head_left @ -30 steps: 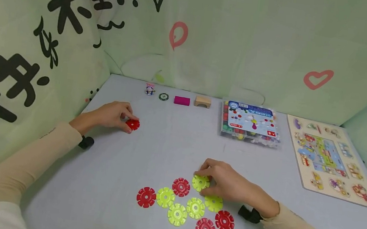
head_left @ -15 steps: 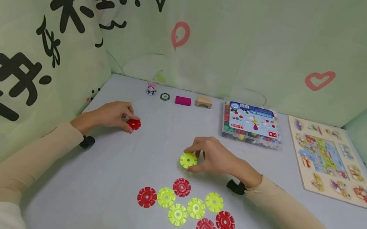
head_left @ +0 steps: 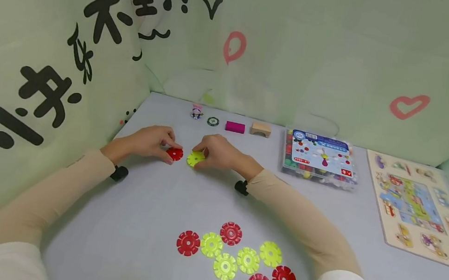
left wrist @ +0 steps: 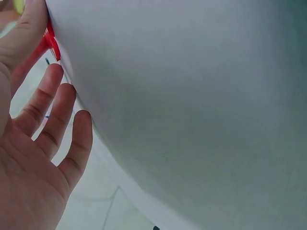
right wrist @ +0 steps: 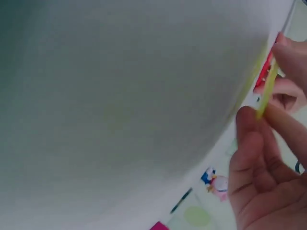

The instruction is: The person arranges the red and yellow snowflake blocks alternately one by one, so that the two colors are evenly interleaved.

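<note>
Thumb and index finger of my left hand (head_left: 146,142) pinch a red notched disc (head_left: 174,154) close to the table at the left; its other fingers spread loosely in the left wrist view. Just to the right, my right hand (head_left: 223,154) pinches a yellow-green notched disc (head_left: 194,159) by its edges. A small gap separates the two discs. In the right wrist view the yellow-green disc (right wrist: 268,88) appears edge-on between thumb and finger. Nearer the front lie several flat discs, among them a red disc (head_left: 188,243) and a yellow-green disc (head_left: 225,267).
Along the back edge stand a small figurine (head_left: 196,112), a dark green ring-shaped piece (head_left: 212,121), a magenta block (head_left: 235,127) and a wooden arch block (head_left: 261,129). A clear plastic box (head_left: 320,159) of beads and a wooden puzzle board (head_left: 426,207) are on the right.
My right hand has lifted the yellow-green disc from the front group and carried it left and back, beside the red disc. The left hand stays in place; the view has shifted slightly.
</note>
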The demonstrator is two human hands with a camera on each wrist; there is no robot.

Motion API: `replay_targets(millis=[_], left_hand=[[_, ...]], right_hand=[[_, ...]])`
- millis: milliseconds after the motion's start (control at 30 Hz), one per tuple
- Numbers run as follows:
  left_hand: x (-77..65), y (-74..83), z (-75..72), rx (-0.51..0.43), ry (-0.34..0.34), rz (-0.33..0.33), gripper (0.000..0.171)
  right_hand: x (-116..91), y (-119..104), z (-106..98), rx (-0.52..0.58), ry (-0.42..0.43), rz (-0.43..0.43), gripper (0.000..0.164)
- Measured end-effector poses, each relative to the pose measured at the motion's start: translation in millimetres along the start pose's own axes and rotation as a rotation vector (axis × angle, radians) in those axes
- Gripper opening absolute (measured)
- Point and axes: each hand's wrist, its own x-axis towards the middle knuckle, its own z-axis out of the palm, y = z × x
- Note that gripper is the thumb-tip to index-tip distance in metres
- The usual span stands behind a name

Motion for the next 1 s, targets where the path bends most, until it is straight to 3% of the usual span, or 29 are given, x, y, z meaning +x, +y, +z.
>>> replay_targets(millis=[300,533,733,867,1000], left_hand=[[4.9,3.6,0.4,0.013,-0.016,-0.032,0.055],[3.2,6.4,0.5,0.004,-0.018,-0.037,0.055],[3.0,4.5,1.5,0.015,-0.016,-0.023,0.054],[2.5,2.8,2.2,0.014,-0.009,-0.02,0.055],[0.9,4.4,1.1,-0.002,-0.012,-0.042,0.056]], right_hand=[[12,-2,6,-0.021,-0.046,0.038,0.041],[11,-3,7,-0.013,-0.061,0.085,0.042],[8,-3,6,-0.017,-0.07,0.077,0.043],[-2,-5,5,-0.02,-0.07,0.075,0.047],[-29,-10,3,-0.005,-0.068,0.062,0.048]])
